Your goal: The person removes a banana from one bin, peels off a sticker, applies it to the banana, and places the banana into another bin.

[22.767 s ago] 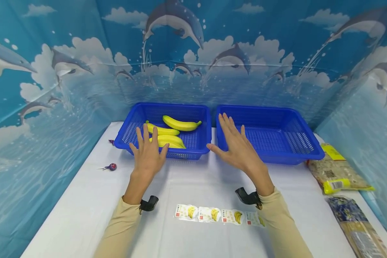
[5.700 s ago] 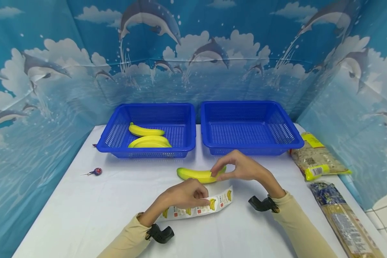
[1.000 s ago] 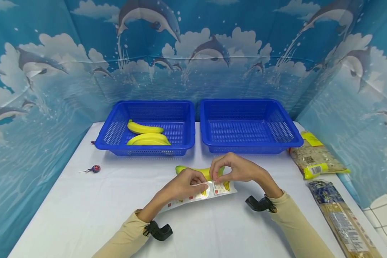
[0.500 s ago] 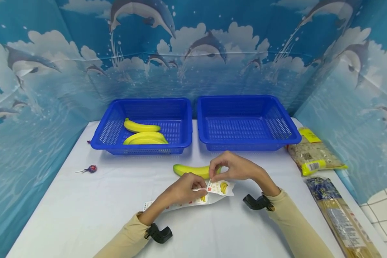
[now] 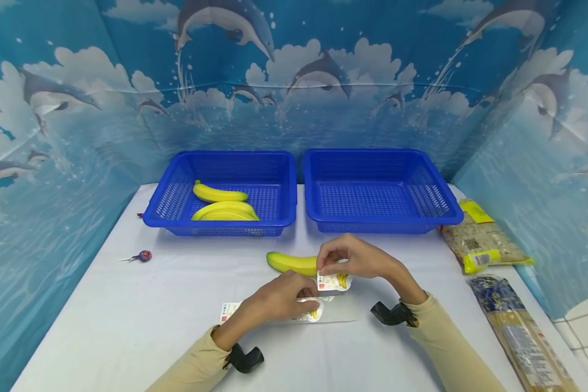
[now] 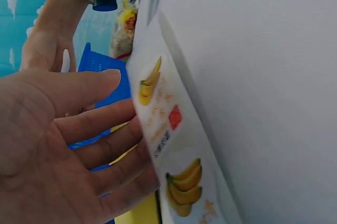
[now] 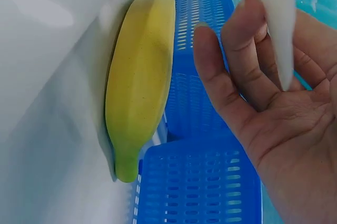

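My right hand (image 5: pixel 357 257) pinches a white sticker (image 5: pixel 329 282) with a banana picture, held by its upper left corner just above the strip. In the right wrist view the sticker (image 7: pixel 279 23) shows edge-on between thumb and fingers. With thumb and fingers my left hand (image 5: pixel 283 296) grips the sticker strip (image 5: pixel 316 313), whose right end is bare backing. Printed bananas on the strip (image 6: pixel 181 150) show in the left wrist view. Just behind both hands a yellow banana with a green end (image 5: pixel 290 262) lies on the table; its right part is hidden by my right hand.
A blue basket (image 5: pixel 220 224) at back left holds several bananas (image 5: pixel 220 194). Beside it stands a second blue basket (image 5: pixel 384 224) with nothing in it. A lollipop (image 5: pixel 144 255) lies left; a grain bag (image 5: pixel 485 239) and a noodle packet (image 5: pixel 519 332) lie right.
One second ago the sticker was on the strip; my right hand has peeled it off and holds it apart. The strip in my left hand has sunk toward the table, its bare end showing.
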